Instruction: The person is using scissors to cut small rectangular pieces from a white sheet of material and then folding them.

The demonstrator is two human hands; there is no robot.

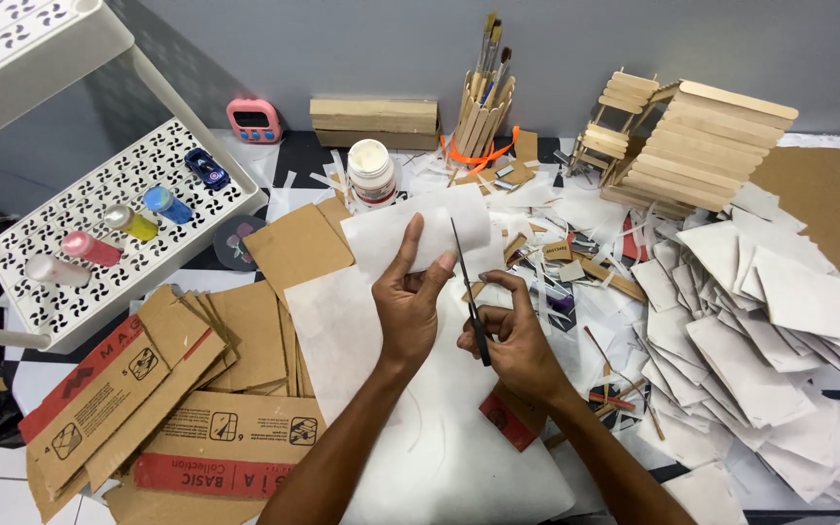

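Observation:
My left hand [407, 301] pinches a white sheet of paper [420, 228] between thumb and fingers and holds it up over the table. My right hand [510, 340] grips a pair of black scissors [469, 297], blades pointing up and away, their tips at the paper's right edge. Both forearms reach in from the bottom of the view. Below the hands lies a large white sheet [439, 437] spread over the table.
Flattened brown cardboard pieces [196, 389] lie at the left. A pile of cut white squares [760, 321] fills the right. A craft-stick house [692, 146], a brush holder [483, 107], a white jar [371, 170] and a white rack with paint bottles [119, 224] stand behind.

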